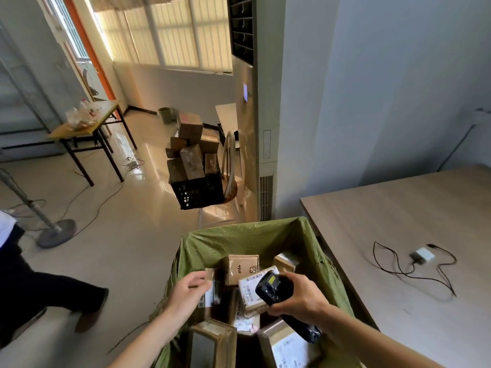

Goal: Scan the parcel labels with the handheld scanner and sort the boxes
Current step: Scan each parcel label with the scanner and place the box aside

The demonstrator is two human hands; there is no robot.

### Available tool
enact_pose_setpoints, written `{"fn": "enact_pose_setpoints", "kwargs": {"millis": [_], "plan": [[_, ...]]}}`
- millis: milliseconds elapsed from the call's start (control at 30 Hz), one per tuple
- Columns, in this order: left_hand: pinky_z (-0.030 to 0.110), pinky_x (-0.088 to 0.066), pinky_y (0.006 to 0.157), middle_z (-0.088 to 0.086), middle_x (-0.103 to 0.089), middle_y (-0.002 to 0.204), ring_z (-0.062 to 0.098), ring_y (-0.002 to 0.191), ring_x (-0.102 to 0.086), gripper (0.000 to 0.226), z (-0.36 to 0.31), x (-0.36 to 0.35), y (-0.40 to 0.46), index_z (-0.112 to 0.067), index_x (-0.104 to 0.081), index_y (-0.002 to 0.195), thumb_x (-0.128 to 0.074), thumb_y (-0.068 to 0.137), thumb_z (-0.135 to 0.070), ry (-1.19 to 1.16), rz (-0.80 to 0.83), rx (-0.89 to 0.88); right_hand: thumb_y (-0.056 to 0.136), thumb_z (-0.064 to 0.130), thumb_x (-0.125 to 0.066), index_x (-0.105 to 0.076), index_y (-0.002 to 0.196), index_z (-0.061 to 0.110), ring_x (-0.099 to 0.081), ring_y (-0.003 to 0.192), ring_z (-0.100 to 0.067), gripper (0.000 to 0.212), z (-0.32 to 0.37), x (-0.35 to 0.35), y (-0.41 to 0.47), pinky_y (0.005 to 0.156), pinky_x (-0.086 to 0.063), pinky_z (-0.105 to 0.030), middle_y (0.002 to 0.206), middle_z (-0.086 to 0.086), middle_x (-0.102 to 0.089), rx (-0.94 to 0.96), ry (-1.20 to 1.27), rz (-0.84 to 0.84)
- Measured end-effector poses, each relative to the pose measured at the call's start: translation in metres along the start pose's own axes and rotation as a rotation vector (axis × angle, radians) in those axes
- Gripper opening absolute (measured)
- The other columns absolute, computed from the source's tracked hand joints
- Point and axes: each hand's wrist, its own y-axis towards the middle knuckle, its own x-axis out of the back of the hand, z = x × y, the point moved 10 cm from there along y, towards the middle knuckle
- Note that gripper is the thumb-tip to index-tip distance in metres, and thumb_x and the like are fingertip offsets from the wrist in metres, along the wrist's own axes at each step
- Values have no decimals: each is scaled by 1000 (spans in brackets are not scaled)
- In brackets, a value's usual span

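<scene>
Several brown cardboard parcels [243,269] are heaped in a green fabric-lined bin [249,235], below both hands. A black handheld scanner [276,290] is gripped in the right hand [300,298], fingers wrapped around its body, its head aimed at a white-labelled parcel [251,285] just ahead of the fingers. The left hand [190,289] is loosely curled, its fingertips at a narrow labelled box [212,290]; a firm grip cannot be confirmed.

Step judged: scanning, with the next parcel being picked. Next move likely calls for the label turned square to the scanner.

Handwritten characters are seen on the upright parcel beyond the fingers; printed labels are too blurred to read. Sorted boxes sit in a black plastic crate [196,192] well beyond.
</scene>
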Motion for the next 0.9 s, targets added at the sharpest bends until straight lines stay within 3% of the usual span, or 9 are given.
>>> {"fn": "enact_pose_setpoints", "kwargs": {"millis": [133,200,267,433,533,700,900], "plan": [[42,-48,103,5,-67,115,21,110,-62,27,-51,-32,-18,-16,-66,121,-68,95,-19,4,46,-98,61,41,-96,-54,139,29,-65,100,-6,89,-18,51,-44,81,-55,-16,113,12,-65,-9,32,-86],[39,-51,97,1,-66,113,18,108,-61,25,-77,-53,-28,-19,-66,120,-67,96,-21,27,82,-161,59,43,-95,-55,138,31,-65,104,-9,91,-32,81,-75,88,-57,-24,116,9,-66,-41,42,-159],[28,-52,84,-1,-67,108,14,102,-62,23,-102,-80,-42,-20,-67,117,-68,95,-20,20,129,-231,56,42,-95,-58,135,32,-66,103,-10,88,-49,111,-115,93,-57,-28,113,8,-68,-80,52,-247],[26,-50,76,2,-70,99,19,100,-66,18,-153,-158,-87,-23,-70,109,-72,92,-20,32,313,-347,50,45,-91,-63,125,39,-68,92,-4,80,-96,164,-242,86,-58,-26,100,16,-70,-191,103,-462],[35,-53,84,2,-72,100,20,101,-66,19,-172,-213,-134,-23,-71,110,-73,91,-23,59,447,-397,47,46,-87,-64,121,36,-71,89,-8,79,-129,175,-329,83,-61,-28,100,11,-73,-282,122,-553],[38,-54,94,-1,-69,109,19,108,-64,27,-197,-301,-247,-25,-67,118,-72,92,-29,134,633,-540,46,47,-84,-71,106,34,-67,68,6,62,-181,189,-488,57,-48,-11,84,13,-74,-458,104,-770],[37,-44,107,4,-47,149,25,129,-53,51,-241,-415,-431,-18,-57,140,-73,92,-25,203,890,-734,49,50,-83,-72,105,36,-70,81,-7,59,-232,178,-708,72,-57,-26,91,12,-73,-683,116,-1026]]}}
